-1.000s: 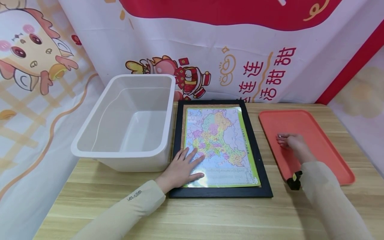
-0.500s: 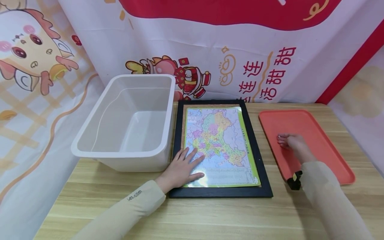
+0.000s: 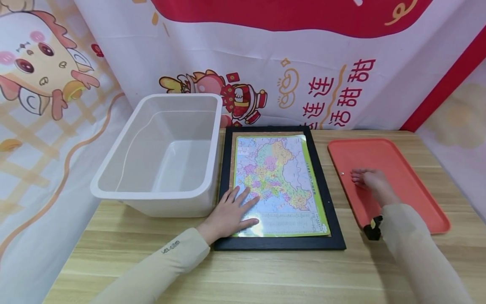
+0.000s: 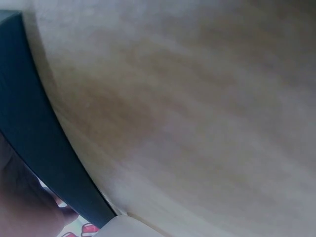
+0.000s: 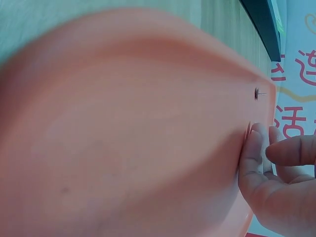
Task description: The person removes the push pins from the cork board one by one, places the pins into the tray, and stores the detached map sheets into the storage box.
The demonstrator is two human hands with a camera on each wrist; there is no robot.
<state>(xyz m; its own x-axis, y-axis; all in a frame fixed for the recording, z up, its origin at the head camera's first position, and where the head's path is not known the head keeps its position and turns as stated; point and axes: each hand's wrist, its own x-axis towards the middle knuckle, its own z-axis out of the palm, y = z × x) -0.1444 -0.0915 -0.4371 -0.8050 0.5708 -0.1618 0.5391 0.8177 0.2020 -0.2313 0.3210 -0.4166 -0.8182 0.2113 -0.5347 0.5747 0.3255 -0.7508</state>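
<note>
Tack (image 5: 256, 94), point bared on the tray (image 3: 404, 185), could prick my loose, seemingly empty right hand (image 3: 372, 180) if grabbed carelessly; my left hand (image 3: 226, 214) spreads over the map (image 3: 271, 169).

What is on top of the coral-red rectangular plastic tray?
A small silvery metal pin sits on the tray, near its left rim. The right hand and beige sleeve hide the surface beneath them in the head view.

Multicoloured map (image 3: 271, 169), black frame (image 3: 282, 243), coral-red tray (image 3: 411, 198), white tub (image 3: 171, 207), wood-grain table (image 3: 265, 274)
</note>
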